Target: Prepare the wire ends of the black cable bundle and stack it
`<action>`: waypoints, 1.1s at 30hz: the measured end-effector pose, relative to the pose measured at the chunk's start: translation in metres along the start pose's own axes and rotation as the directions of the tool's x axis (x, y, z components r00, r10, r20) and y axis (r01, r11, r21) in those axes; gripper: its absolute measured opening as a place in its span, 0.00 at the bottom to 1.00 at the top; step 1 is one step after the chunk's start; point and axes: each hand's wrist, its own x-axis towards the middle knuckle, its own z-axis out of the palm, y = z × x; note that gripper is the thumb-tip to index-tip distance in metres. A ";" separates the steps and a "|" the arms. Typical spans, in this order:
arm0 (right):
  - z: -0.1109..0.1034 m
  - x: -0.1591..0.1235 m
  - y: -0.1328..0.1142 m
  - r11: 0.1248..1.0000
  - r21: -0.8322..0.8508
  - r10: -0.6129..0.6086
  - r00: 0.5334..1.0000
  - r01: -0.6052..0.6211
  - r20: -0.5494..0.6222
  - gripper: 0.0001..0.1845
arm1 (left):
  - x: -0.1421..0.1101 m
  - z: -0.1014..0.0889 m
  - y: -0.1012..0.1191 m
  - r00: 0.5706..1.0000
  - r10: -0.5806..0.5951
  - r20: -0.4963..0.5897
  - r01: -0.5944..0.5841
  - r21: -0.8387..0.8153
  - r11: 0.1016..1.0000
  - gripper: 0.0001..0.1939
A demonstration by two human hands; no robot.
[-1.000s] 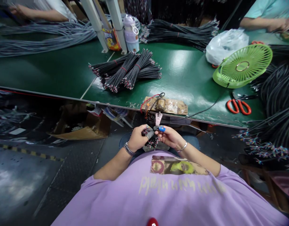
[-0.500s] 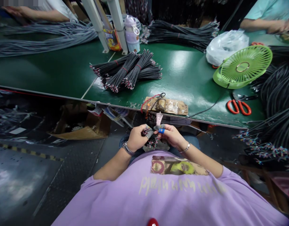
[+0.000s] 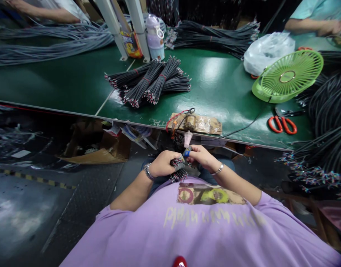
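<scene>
My left hand (image 3: 165, 163), with a metal watch at the wrist, is closed round a bundle of black cables (image 3: 178, 175). Stripped red and white wire ends stick out of the bundle towards my body. Grey covers sit on some fingertips. Close beside it, my right hand (image 3: 201, 156) has its thumb and fingers pinched together at the bundle's right side, blue tape round one finger. What lies in that pinch is too small to make out. Just beyond my fingers, a pale pink piece (image 3: 188, 138) hangs at the table edge below a taped wooden board (image 3: 205, 124) with wires on it.
Tied black cable bundles (image 3: 156, 82) lie on the green table (image 3: 220, 92). A green fan (image 3: 287, 76), red-handled cutters (image 3: 282, 125), a plastic bag (image 3: 266, 52) and a bottle (image 3: 155, 37) stand around. Long cables (image 3: 331, 122) hang over the right edge. Two people work across the table.
My left hand and the bundle have shifted slightly right and towards my body. My right hand has moved a little up and left, and its fingers have closed in more tightly.
</scene>
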 end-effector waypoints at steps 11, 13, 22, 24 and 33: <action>-0.009 -0.015 -0.010 0.997 0.053 0.054 0.987 -0.062 0.150 0.19 | 0.001 0.000 -0.003 0.998 -0.036 -0.059 0.042 0.101 0.994 0.06; -0.005 -0.013 -0.008 0.998 0.051 0.021 0.984 -0.031 0.178 0.18 | 0.001 0.000 -0.002 0.998 -0.039 -0.043 0.043 0.082 0.996 0.06; -0.003 0.002 0.005 0.977 0.194 -0.074 0.994 0.088 -0.079 0.18 | -0.001 -0.006 0.001 0.998 -0.018 -0.066 0.013 -0.078 0.997 0.07; -0.007 0.006 0.002 0.943 0.332 0.021 0.999 -0.011 -0.026 0.17 | 0.000 -0.009 0.001 0.989 -0.005 -0.145 -0.007 -0.087 0.996 0.07; -0.006 0.018 -0.016 0.869 0.476 0.071 0.987 -0.131 0.143 0.19 | 0.014 -0.018 -0.004 0.941 -0.020 -0.337 -0.075 -0.268 0.960 0.08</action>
